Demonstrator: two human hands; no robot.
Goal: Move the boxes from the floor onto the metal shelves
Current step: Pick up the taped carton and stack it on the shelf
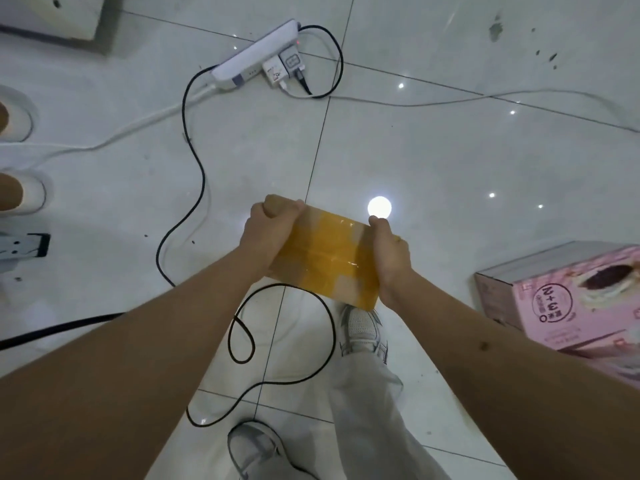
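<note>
A small cardboard box (325,258) wrapped in yellow tape is held above the tiled floor at the centre of the head view. My left hand (268,228) grips its left end, fingers curled over the far corner. My right hand (389,258) clasps its right side. A pink printed box (568,299) lies on the floor to the right, partly cut off by the frame edge. No metal shelves are in view.
A white power strip (256,58) with plugged adapters lies ahead on the floor. Black cables (199,188) loop across the tiles to near my shoes (363,329). Another person's white shoes (20,194) stand at the left edge. A metal bracket (20,245) is at left.
</note>
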